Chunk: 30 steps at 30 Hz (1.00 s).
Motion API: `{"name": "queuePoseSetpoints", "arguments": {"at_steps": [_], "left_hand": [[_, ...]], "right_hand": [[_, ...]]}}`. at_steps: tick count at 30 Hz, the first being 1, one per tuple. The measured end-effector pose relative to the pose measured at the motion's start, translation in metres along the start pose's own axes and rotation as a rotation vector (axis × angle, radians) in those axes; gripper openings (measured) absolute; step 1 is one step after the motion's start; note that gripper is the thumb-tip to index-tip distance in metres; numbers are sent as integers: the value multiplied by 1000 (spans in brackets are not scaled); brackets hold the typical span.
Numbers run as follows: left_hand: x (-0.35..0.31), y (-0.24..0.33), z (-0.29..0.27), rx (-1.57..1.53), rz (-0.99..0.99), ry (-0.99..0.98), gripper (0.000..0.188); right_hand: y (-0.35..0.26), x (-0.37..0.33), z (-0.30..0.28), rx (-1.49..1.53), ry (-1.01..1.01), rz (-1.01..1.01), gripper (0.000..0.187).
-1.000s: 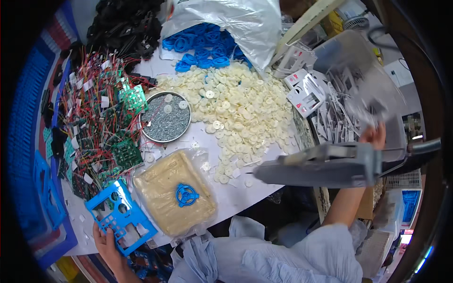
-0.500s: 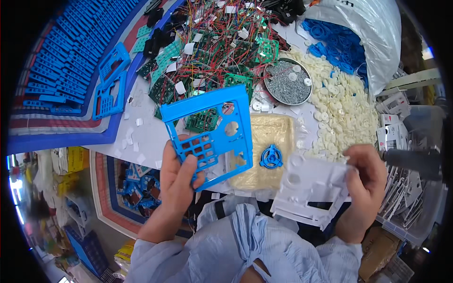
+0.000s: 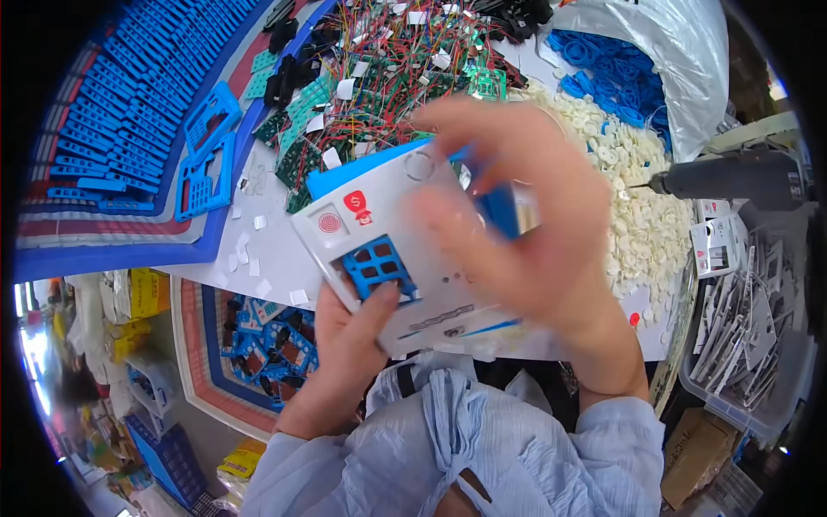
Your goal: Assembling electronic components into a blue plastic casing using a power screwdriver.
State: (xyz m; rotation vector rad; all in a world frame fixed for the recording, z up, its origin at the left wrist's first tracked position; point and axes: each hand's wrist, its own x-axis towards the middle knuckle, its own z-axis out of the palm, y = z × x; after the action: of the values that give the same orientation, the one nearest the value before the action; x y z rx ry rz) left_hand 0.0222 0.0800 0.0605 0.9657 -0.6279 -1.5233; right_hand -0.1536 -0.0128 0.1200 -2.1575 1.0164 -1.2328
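Left hand (image 3: 346, 349): clamped on the near left corner of a white panel (image 3: 424, 269) and a blue frame (image 3: 334, 179) beneath it; thumb lay across the panel's window edge.
Right hand (image 3: 536, 220): blurred, over the panel's 2 o'clock side, thumb and fingers looking apart; could not tell whether it gripped anything.
Panel and frame: stacked, tilted, mid-view above the tabletop (image 3: 277, 257); blue showed past the panel's 12 o'clock edge and through its window.
12 o'clock: wired circuit boards (image 3: 392, 95) crowded up to the stack's far edge in view; tightest side.
2 to 3 o'clock: spread of cream discs (image 3: 642, 215), then a dark power driver (image 3: 732, 183), tip over the discs.
4 o'clock: clear bin (image 3: 732, 409) of white parts, beyond the tabletop's side edge.
9 o'clock: widest pale margin, paper slips (image 3: 260, 222) scattered, running to a blue rim.
6 o'clock: tabletop's near edge passed under both forearms, close to the person's shirt (image 3: 448, 439).
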Motion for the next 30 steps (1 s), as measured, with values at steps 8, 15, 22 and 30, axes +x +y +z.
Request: {"name": "queuePoseSetpoints", "arguments": {"at_steps": [8, 15, 22, 30], "left_hand": [[8, 2, -36, 22, -214, -1, 59], [12, -2, -24, 27, -205, -5, 68], [8, -7, -28, -47, -306, -9, 71], [-4, -6, -35, 54, -234, 19, 61]], "right_hand": [[25, -103, 8, 1228, -221, 842, 69], [13, -107, 18, 1204, -150, 737, 69], [14, -110, 18, 1130, -169, 699, 61], [17, -113, 23, 1155, -167, 693, 63]]}}
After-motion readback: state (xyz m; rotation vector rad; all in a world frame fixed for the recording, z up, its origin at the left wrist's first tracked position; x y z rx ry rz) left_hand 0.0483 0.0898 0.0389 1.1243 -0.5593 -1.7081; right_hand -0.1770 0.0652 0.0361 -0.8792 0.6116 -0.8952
